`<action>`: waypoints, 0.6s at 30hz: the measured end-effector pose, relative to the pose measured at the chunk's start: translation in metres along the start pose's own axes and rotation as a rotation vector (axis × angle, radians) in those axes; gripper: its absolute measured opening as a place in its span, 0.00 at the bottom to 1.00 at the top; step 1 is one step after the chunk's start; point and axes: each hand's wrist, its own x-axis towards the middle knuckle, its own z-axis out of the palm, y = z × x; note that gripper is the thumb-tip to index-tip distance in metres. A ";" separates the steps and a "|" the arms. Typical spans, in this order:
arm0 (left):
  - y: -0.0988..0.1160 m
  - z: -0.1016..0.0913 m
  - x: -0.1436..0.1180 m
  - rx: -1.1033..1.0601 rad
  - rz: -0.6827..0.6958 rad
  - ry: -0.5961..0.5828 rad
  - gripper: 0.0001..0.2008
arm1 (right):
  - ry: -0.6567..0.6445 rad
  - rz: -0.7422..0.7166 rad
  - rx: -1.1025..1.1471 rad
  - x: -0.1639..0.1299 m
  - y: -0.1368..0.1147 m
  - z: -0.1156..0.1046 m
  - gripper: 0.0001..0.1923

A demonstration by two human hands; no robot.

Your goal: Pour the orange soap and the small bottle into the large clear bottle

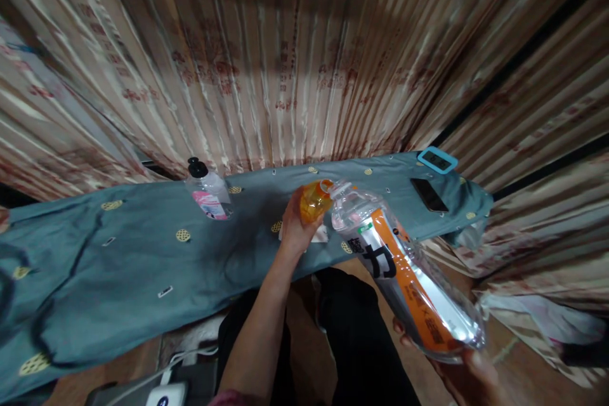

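- Head view: the left hand [295, 223] reaches forward over the near edge of the table, forearm stretched up from the bottom of the picture, fingers curled shut around an orange cap [314, 200].
- The cap sits right at the mouth of a large clear bottle [404, 273] with an orange and white label; whether it is still threaded on cannot be told.
- The right hand [469, 373], low at the bottom right, cups the base of the bottle from beneath, fingers closed against it. The bottle lies tilted, its neck pointing up and left toward the left hand, its base nearer the person.
- The table is covered by a blue-grey cloth [143, 260] with small gold dots.
- A small bottle [208, 191] with a black top and pink label stands upright on the cloth, well to the left of the hands.
- A dark phone [429, 195] lies flat at the right end of the table, and a blue-framed device [437, 160] sits just behind it by the far corner.
- Striped curtains [304, 63] hang close behind the table's far edge.
- The cloth between the small bottle and the left hand lies open; the person's dark-clothed legs [352, 330] are below the near edge.
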 end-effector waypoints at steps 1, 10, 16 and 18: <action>0.001 -0.001 0.000 -0.006 0.003 -0.002 0.30 | 0.005 0.001 0.001 0.000 0.002 -0.001 0.43; -0.002 -0.002 0.003 -0.047 0.014 -0.008 0.28 | -0.009 0.031 0.052 -0.003 0.009 -0.006 0.42; 0.001 -0.003 0.004 -0.026 0.003 0.008 0.28 | -0.005 0.001 0.059 -0.003 0.018 -0.008 0.39; 0.002 -0.003 0.005 -0.025 -0.010 0.015 0.28 | -0.002 -0.009 0.038 -0.004 0.018 -0.008 0.38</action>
